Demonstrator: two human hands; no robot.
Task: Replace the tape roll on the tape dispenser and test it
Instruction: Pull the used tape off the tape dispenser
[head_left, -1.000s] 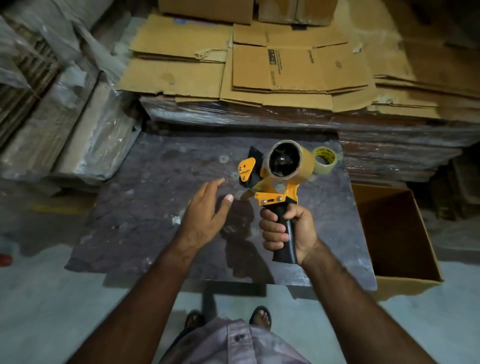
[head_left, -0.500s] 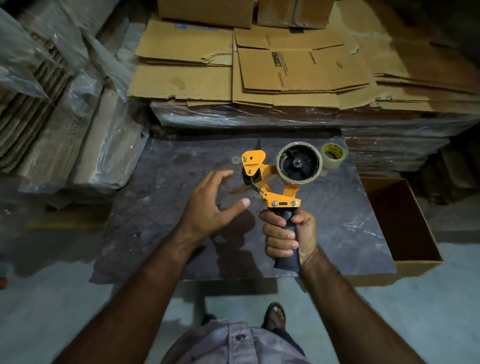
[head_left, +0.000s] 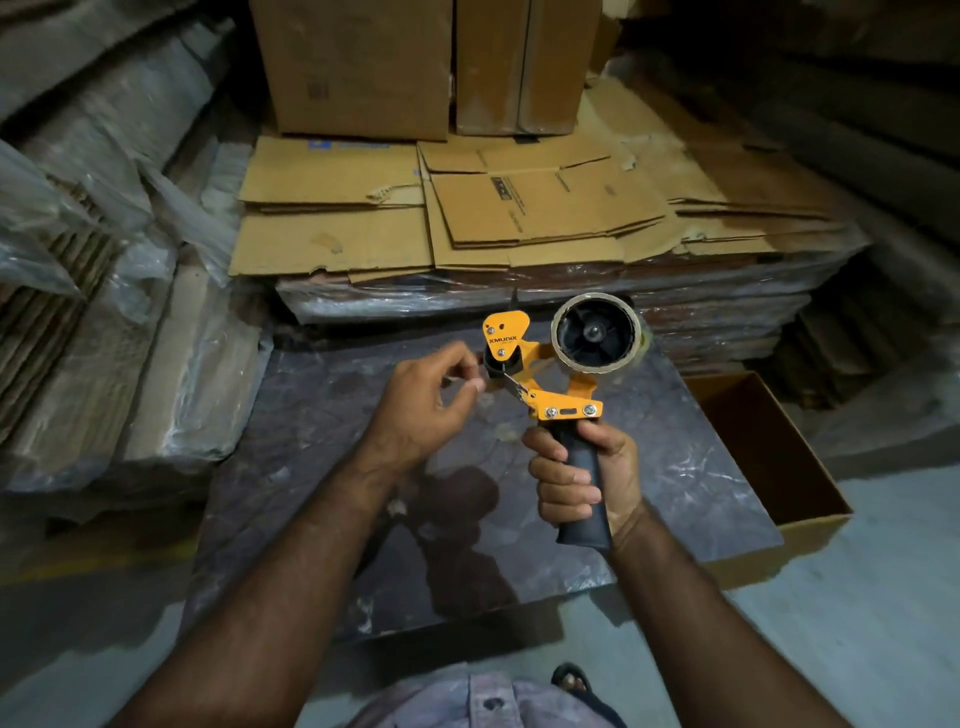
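The yellow metal tape dispenser with a black handle (head_left: 545, 384) is held upright above the dark marbled table top (head_left: 675, 483), and its handle is grasped firmly by the right hand (head_left: 582, 478). A nearly used clear tape roll on a brown core (head_left: 595, 332) is seated on the black hub. Half a second ago the left hand (head_left: 426, 410) was open and a little apart from the dispenser; now it is brought close to the black roller under the yellow guard, with thumb and forefinger pinched together. Whether the tape end is really caught between them cannot be told, as it is too thin to be seen. It is judged that the tape is being threaded through the front, so testing is not yet reached. An open brown cardboard box (head_left: 779, 467) is seen just beside the table, at the right.
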